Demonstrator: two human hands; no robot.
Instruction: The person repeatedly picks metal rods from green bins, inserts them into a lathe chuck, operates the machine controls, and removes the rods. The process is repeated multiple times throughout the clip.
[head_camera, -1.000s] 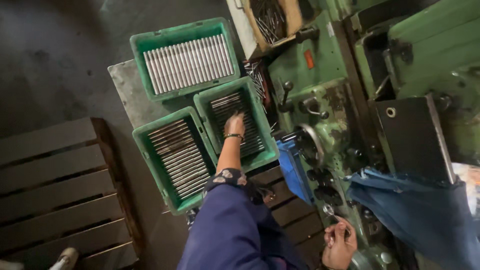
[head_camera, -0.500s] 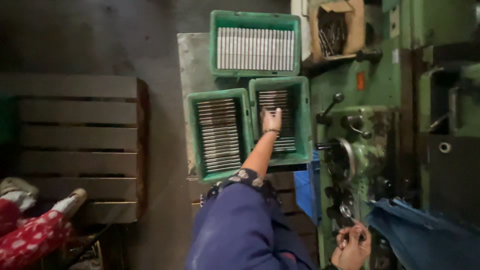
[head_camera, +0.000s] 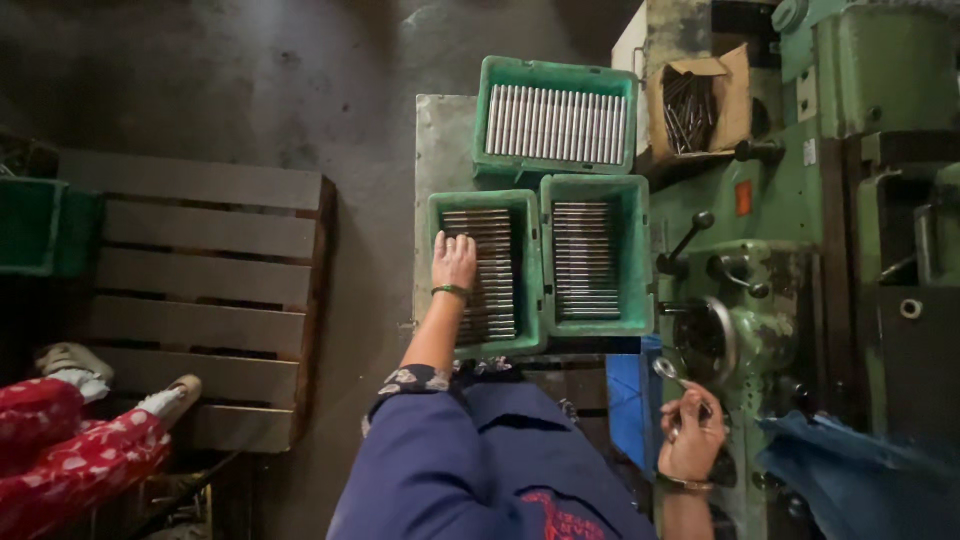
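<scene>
Our left hand (head_camera: 455, 262) lies flat, fingers spread, on the rows of grey metal rods in the near-left green plastic crate (head_camera: 437, 270); it clamps nothing, only touches the rods. Just beside it to the right stands a second green plastic crate (head_camera: 643, 255), also packed with rods, and beyond both, farther from us, a third green crate (head_camera: 556, 72) with its rods laid crosswise to theirs. All three sit on a grey metal plate (head_camera: 438, 140).

Our right hand (head_camera: 692, 435) is low at the right, fingers curled around a short shiny metal rod (head_camera: 668, 371), close against the green machine (head_camera: 800, 190). Well beyond that hand an open brown cardboard box (head_camera: 725, 85) of loose dark pins rests on the machine top. A small orange rectangular label (head_camera: 744, 197) and a small white plate (head_camera: 809, 152) are fixed on the machine's face, above the black-knobbed levers.

Half a second ago our left hand was on the rods of the right-hand crate; it has since crossed to the left-hand crate. The right hand has stayed by the machine. Left of our left hand lie a wooden pallet (head_camera: 200, 280) and another person's red patterned sleeve (head_camera: 70, 450).
</scene>
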